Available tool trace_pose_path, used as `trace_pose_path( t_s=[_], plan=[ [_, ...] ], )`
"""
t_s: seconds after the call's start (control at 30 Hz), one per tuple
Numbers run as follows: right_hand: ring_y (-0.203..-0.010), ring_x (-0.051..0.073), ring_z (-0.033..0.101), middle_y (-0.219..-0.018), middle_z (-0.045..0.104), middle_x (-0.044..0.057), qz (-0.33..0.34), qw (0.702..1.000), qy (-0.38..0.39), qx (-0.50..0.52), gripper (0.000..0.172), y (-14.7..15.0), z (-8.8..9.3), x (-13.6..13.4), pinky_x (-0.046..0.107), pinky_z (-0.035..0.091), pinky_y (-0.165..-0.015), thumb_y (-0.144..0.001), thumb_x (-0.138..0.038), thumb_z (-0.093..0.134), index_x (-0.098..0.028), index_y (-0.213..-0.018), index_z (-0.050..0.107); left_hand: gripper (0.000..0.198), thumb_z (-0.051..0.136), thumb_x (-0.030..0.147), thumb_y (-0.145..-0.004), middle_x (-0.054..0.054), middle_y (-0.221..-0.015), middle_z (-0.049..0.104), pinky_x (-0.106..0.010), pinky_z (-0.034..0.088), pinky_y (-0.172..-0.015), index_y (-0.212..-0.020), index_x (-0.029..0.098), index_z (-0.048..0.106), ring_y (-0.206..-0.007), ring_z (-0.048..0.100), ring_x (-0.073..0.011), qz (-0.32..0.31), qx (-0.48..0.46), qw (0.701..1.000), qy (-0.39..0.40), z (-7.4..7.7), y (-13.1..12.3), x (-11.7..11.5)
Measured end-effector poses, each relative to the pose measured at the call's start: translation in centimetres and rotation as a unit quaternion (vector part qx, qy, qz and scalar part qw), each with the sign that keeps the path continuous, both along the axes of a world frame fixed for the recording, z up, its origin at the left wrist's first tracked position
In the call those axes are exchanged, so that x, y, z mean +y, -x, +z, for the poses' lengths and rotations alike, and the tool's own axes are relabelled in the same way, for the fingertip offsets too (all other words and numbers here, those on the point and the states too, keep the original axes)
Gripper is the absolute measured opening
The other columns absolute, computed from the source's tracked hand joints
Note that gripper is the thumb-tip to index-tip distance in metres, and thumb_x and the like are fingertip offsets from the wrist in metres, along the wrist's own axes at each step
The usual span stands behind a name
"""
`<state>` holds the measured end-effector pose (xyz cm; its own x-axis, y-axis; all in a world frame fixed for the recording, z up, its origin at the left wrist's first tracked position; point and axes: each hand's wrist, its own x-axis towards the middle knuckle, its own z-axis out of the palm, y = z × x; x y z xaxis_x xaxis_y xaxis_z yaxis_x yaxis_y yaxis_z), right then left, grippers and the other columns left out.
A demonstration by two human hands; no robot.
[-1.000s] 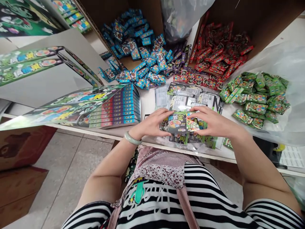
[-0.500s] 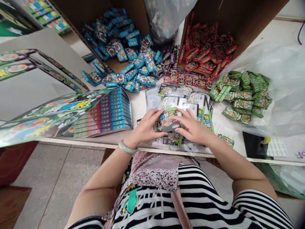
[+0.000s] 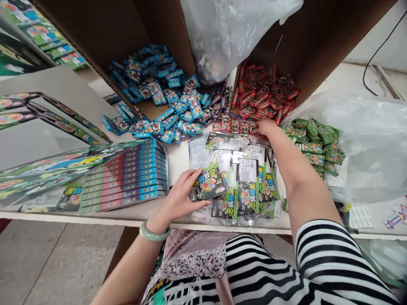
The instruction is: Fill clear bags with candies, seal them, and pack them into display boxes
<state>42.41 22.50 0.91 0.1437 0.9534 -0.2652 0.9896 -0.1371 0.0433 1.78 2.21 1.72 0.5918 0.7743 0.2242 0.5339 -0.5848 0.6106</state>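
My left hand (image 3: 182, 197), with a pale green bangle at the wrist, holds a black and green printed candy pouch (image 3: 210, 186) between thumb and fingers. It hovers over the left part of a spread of similar flat pouches (image 3: 248, 197), some face up, others showing a barcode side. My right hand (image 3: 267, 127) is stretched out to the row of small red candy packets (image 3: 233, 126) in front of the right-hand carton. It touches the row's right end; its fingers are mostly hidden, so their grip is unclear.
Blue packets (image 3: 189, 108) spill from the left carton, beside purple ones (image 3: 219, 101). More red packets (image 3: 263, 95) fill the right carton. Green packets (image 3: 313, 146) lie on clear plastic (image 3: 365, 140). A display box (image 3: 127, 173) of stacked small boxes stands left, near the table edge (image 3: 95, 218).
My right hand has left the pouch and reached forward to the red packets. My left hand keeps the pouch and has shifted left and nearer to me. The view has tilted slightly.
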Motion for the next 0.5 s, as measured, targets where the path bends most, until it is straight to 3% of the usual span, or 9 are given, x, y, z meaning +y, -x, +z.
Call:
trace_pose_path(
  t_s=[0.13,0.27,0.4,0.5],
  plan=[
    [-0.119,0.039,0.062,-0.131,0.068,0.018,0.002,0.999,0.048,0.0,0.047,-0.3,-0.3,0.7,0.052,0.05,-0.098,-0.076,-0.038,0.08,-0.022,-0.12,0.075,0.096,0.076,0.055,-0.081,-0.014,-0.138,0.05,-0.05,0.05,-0.11,-0.159,0.028,0.026,-0.128,0.055,-0.0325,-0.012,0.008,1.0,0.011,-0.5,-0.1,0.4],
    [-0.119,0.037,0.062,-0.128,0.07,0.014,-0.003,1.0,0.027,0.009,0.045,-0.7,0.0,0.1,0.05,0.05,-0.098,-0.073,-0.037,0.081,-0.023,-0.116,0.074,0.096,0.074,0.057,-0.082,-0.014,-0.139,0.049,-0.051,0.049,-0.111,-0.159,0.029,0.025,-0.13,0.054,-0.0327,-0.012,0.001,1.0,0.019,-0.6,-0.3,0.7],
    [-0.106,0.029,0.067,-0.115,0.074,0.01,0.003,0.998,-0.044,0.042,0.033,-0.8,2.0,-1.6,0.04,0.051,-0.093,-0.084,-0.032,0.069,-0.02,-0.116,0.069,0.095,0.075,0.058,-0.081,-0.014,-0.14,0.05,-0.05,0.049,-0.111,-0.159,0.029,0.028,-0.13,0.054,-0.0328,0.001,-0.011,1.0,0.025,-0.6,-0.1,0.6],
    [-0.096,0.025,0.067,-0.107,0.074,0.008,0.046,0.972,-0.176,0.148,0.028,0.2,3.7,-4.6,0.036,0.052,-0.085,-0.088,-0.03,0.062,-0.019,-0.114,0.064,0.095,0.077,0.057,-0.079,-0.013,-0.139,0.051,-0.05,0.05,-0.11,-0.157,0.029,0.031,-0.129,0.055,-0.0327,0.024,-0.018,0.999,0.027,-0.6,0.2,0.6]
  ],
)
